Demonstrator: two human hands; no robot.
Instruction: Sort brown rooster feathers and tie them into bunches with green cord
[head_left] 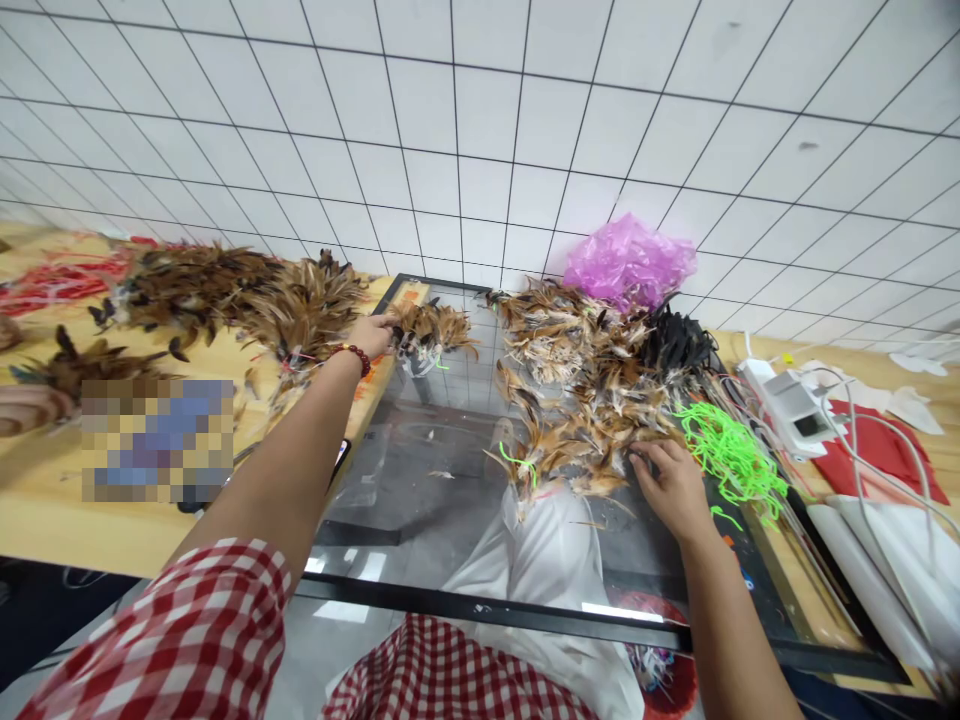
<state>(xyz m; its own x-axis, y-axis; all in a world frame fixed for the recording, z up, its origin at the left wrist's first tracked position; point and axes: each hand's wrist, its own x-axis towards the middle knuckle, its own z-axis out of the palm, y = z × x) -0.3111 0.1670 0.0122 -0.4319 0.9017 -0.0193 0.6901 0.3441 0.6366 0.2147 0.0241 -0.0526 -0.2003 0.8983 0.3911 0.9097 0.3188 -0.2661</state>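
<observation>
My left hand [373, 335], stretched far forward, has its fingertips closed on the edge of a small bunch of brown feathers [436, 328]. White ends and a short green string [441, 364] show below that bunch. My right hand [673, 487] rests at the right edge of a loose heap of tan and brown feathers [574, 430]; its fingers are loosely bent and apart, with nothing visible in them. Close to that hand lies a tangle of bright green string [731, 455]. Another green string piece [520, 462] lies on the heap's left side.
The work surface is a dark-framed glass panel [420, 500]. Large feather bunches [300, 300] lie at left, near another person's hand [34, 408]. A pink plastic bag [630, 260] is against the tiled wall. White devices with cables [795, 405] stand at right.
</observation>
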